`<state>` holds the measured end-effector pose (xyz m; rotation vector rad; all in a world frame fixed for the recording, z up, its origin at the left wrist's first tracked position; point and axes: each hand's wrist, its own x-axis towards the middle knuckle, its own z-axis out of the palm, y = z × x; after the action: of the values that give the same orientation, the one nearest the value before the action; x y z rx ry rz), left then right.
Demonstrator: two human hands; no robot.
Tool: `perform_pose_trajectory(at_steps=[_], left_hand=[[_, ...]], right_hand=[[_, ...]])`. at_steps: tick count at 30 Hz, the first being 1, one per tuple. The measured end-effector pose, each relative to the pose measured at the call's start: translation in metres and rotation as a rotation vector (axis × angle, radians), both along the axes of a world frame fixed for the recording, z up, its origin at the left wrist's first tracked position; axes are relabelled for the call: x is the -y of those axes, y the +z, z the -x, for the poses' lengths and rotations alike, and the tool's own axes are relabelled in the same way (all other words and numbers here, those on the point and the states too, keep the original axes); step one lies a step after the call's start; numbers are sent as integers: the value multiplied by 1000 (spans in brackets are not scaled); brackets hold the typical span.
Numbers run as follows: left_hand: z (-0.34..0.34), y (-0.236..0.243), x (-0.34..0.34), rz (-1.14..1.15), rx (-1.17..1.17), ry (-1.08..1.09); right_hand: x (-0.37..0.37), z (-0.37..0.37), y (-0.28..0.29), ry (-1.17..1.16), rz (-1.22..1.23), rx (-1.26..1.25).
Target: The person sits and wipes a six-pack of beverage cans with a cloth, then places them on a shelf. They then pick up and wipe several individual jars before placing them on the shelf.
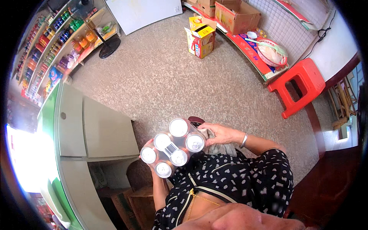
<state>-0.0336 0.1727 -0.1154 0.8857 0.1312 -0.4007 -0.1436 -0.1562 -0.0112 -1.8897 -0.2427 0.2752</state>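
Head view, over my remote feed. Largest first: speckled floor (153, 82) ahead of the person; pale cabinet (109, 130) to the left; red stool (303, 86) well apart, upper right.

Arms: I see the right forearm come in from the right side, running leftward to the wrist, elbow out under a short patterned sleeve. The left forearm rises steeply from below, its upper end going behind the cans.

Pack of cans (168, 148): six, clear-wrapped, two rows of three, silver ends toward my camera. Held in front of the chest, slanting from lower left to upper right.

Right hand (221, 134): at the pack's right side, back of hand upward, fingers bent and partly closed on a cloth; thumb near the closest can. Whether it presses the pack, I cannot tell.

Left hand (147, 143): partly closed round the pack's left side, supporting it; mostly hidden, so full finger spread unknown.

Cloth (222, 148): grey, crumpled, hanging below the right hand. Silver bracelet (243, 140): right wrist.
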Motion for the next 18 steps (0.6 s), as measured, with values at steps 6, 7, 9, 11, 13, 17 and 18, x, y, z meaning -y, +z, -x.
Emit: perform_pose_trajectory(at_steps=[6, 7, 9, 11, 13, 17, 18], left_hand=[[-40, -8, 19, -25, -17, 88], [-51, -13, 25, -26, -23, 94], [-67, -22, 32, -43, -54, 128], [-88, -33, 40, -50, -107, 131], [-104, -34, 45, -59, -139, 147], [-123, -29, 55, -96, -218, 139], [-129, -24, 59, -103, -231, 128]], right_hand=[[18, -57, -8, 33, -94, -17], [23, -70, -8, 68, -77, -39], [33, -101, -5, 148, -10, -131], [33, -126, -13, 138, 52, -203], [33, -156, -17, 149, 48, -146], [43, -198, -18, 150, 1, -291], [48, -208, -16, 133, 11, -283]])
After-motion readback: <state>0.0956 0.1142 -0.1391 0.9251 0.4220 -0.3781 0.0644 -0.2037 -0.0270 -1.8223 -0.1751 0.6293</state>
